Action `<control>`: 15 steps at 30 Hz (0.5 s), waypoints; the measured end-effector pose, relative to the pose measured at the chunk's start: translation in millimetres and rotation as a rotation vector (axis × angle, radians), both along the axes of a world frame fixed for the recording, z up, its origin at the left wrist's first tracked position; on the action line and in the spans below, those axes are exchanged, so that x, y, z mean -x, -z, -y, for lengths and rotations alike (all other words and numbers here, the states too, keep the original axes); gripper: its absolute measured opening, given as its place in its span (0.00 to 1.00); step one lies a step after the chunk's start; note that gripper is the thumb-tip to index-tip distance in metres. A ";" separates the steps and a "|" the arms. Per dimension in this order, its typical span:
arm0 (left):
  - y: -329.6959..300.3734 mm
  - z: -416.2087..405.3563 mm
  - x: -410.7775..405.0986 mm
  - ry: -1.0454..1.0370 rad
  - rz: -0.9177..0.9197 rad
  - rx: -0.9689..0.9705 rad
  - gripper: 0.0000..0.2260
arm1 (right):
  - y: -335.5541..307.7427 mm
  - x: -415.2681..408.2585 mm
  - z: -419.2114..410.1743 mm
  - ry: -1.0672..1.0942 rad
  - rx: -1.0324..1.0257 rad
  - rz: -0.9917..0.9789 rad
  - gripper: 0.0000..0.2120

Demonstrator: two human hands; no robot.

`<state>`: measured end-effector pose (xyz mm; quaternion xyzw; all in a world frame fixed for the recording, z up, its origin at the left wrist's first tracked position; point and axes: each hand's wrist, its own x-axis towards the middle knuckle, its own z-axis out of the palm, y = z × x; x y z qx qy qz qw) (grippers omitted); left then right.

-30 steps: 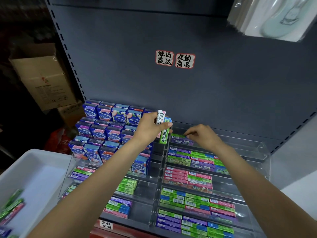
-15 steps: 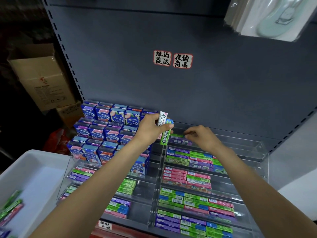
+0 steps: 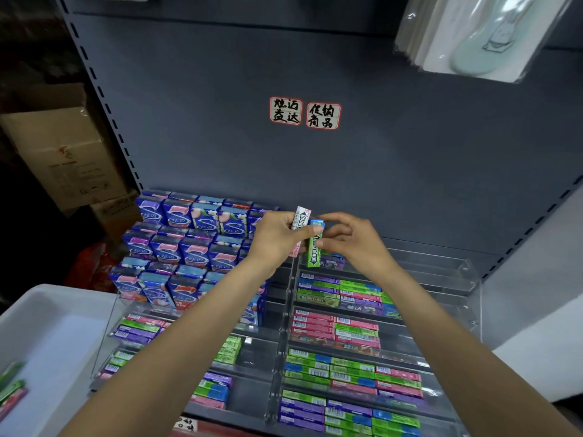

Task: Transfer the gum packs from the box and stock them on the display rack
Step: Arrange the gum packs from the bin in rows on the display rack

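Right hand (image 3: 353, 244) has come off the top-right tray of the display rack (image 3: 473, 279) and back to the left hand (image 3: 274, 239); half a second ago it was down on the packs there. It now meets the bundle, thumb and forefinger closing on the blue tip of the green pack (image 3: 315, 247), other fingers loosely curled.

Near: white box (image 3: 63, 316) at lower left, a few gum packs (image 3: 11, 389) left in its corner. Lower rack trays hold rows of green, pink, purple and blue packs, barcodes up.

Mid: left hand grips a small bundle upright above the top-right tray: green pack, white-wrapped pack (image 3: 301, 217), something pink behind. Fingers wrapped round them.

Step in hand, my read: peel one pack off the bundle. Pinch only the green one at its end, slide it lengthways so the others stay clamped, lay it flat beside the purple packs (image 3: 331, 263) in the top tray.

Far: stacked blue cartons (image 3: 189, 244) on the left half of the rack.

Writing: "DOUBLEMINT" on the green pack, part of it on the white one. Two red-bordered handwritten Chinese labels (image 3: 304, 115) on the back panel, not confidently legible.
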<state>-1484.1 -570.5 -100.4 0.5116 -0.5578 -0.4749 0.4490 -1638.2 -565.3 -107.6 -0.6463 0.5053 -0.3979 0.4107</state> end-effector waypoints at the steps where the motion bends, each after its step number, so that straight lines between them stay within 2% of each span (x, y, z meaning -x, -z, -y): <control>1: 0.6 0.0 0.8 0.030 -0.022 -0.002 0.02 | 0.9 1.5 0.5 0.002 0.007 -0.008 0.20; 5: 1.0 3.3 0.6 0.080 -0.063 -0.046 0.03 | 3.9 12.4 4.5 0.039 0.070 0.022 0.20; 8: 1.9 8.1 -3.1 0.115 -0.043 -0.088 0.08 | 11.0 24.8 15.3 0.158 0.071 0.041 0.12; 10: 3.5 8.7 -5.6 0.170 -0.030 -0.126 0.10 | 19.4 31.9 23.9 0.262 0.101 -0.068 0.11; 12: 5.5 8.5 -7.2 0.204 -0.024 -0.164 0.10 | 25.3 34.6 28.5 0.330 0.148 -0.257 0.09; 15: 7.8 8.6 -8.4 0.208 -0.066 -0.176 0.08 | 32.7 31.8 28.8 0.314 0.173 -0.403 0.05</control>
